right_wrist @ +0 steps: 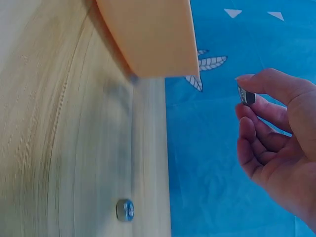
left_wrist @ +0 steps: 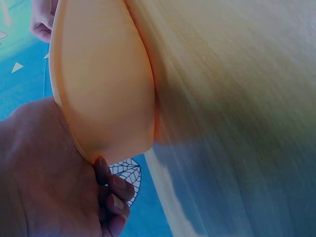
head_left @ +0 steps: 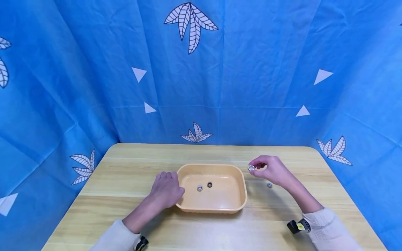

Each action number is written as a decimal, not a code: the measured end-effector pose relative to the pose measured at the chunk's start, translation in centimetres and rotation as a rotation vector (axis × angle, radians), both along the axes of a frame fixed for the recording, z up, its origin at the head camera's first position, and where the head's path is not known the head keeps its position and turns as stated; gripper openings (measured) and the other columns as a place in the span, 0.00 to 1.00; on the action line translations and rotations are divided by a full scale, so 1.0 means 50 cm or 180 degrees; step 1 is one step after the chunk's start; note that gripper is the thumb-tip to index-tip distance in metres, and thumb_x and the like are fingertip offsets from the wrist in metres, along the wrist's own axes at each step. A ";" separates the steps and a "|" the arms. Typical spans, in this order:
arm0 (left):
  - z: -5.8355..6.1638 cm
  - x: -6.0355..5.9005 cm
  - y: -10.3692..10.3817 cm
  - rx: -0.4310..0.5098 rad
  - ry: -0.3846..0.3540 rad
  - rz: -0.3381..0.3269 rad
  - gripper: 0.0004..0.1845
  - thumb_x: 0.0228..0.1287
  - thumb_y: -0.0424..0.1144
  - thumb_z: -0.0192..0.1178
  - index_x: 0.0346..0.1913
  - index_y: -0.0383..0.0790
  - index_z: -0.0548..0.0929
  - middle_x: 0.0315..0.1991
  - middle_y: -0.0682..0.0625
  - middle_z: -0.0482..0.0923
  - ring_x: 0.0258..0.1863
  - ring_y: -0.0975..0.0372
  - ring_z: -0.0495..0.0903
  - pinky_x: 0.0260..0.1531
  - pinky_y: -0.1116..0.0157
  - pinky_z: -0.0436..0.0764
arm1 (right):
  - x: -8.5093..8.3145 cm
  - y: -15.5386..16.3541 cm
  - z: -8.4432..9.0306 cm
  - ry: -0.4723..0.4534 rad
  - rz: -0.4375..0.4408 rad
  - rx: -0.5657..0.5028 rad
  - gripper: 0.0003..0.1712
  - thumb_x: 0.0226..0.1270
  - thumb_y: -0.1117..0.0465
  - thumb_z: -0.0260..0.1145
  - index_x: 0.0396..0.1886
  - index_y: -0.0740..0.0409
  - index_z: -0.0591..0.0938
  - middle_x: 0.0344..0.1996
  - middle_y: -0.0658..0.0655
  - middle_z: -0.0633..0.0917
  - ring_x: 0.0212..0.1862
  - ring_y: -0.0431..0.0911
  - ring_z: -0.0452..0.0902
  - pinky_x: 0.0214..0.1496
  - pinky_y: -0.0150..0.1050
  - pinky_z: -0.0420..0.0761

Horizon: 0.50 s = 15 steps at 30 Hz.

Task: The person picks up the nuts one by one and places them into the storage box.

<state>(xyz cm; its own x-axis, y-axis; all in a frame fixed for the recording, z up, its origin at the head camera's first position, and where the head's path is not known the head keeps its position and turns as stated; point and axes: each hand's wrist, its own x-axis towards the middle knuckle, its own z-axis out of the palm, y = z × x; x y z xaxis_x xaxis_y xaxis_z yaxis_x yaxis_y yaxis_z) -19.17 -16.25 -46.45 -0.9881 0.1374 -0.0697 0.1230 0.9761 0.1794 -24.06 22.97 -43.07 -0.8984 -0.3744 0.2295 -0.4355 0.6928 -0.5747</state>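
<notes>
The right hand [head_left: 274, 170] pinches 1 silver nut [head_left: 251, 168] between thumb and forefinger, raised above the wooden surface [head_left: 132, 164], just beside the right rim of the orange plastic tray [head_left: 242, 195]. The left hand [head_left: 165, 190] rests against the tray's left wall, its curled fingers [left_wrist: 114, 195] lying along the rim and bracing it. 2 nuts lie inside the tray: 1 silver [head_left: 199, 188], 1 dark [head_left: 209, 184]. 1 more silver nut [head_left: 269, 185] lies on the surface near the right wrist.

Recommended handling: keep the pinch firm and level, carry the nut over the tray interior, lower it close to the floor before release. Maintain the left-hand brace so the tray does not slide.
</notes>
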 end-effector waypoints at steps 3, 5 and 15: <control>-0.001 -0.002 0.001 -0.0010 0.0011 -0.0015 0.15 0.64 0.47 0.54 0.40 0.36 0.71 0.32 0.45 0.68 0.38 0.50 0.66 0.45 0.55 0.65 | -0.001 -0.015 -0.001 -0.0043 0.0055 -0.0009 0.12 0.58 0.59 0.79 0.42 0.55 0.91 0.34 0.49 0.89 0.37 0.39 0.80 0.39 0.31 0.81; -0.001 -0.003 0.002 -0.0024 0.0021 -0.0035 0.15 0.64 0.46 0.53 0.39 0.36 0.71 0.32 0.45 0.68 0.38 0.51 0.66 0.45 0.55 0.65 | -0.002 -0.024 -0.002 -0.0084 0.0092 -0.0009 0.12 0.58 0.59 0.79 0.42 0.55 0.91 0.33 0.49 0.89 0.36 0.39 0.80 0.39 0.31 0.81; -0.001 -0.002 -0.001 -0.0062 0.0015 -0.0029 0.16 0.64 0.47 0.54 0.40 0.35 0.72 0.32 0.45 0.68 0.38 0.51 0.66 0.46 0.55 0.65 | -0.009 -0.066 -0.007 -0.0207 0.0362 -0.0067 0.10 0.57 0.60 0.78 0.40 0.54 0.91 0.31 0.47 0.88 0.34 0.37 0.80 0.38 0.31 0.82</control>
<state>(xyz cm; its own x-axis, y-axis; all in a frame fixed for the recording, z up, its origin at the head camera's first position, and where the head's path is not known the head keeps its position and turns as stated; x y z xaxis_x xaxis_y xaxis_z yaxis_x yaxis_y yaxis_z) -19.25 -16.27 -46.49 -0.9871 0.1451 -0.0677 0.1329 0.9782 0.1596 -24.52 19.67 -43.44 -0.8637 -0.4704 0.1810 -0.4719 0.6285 -0.6183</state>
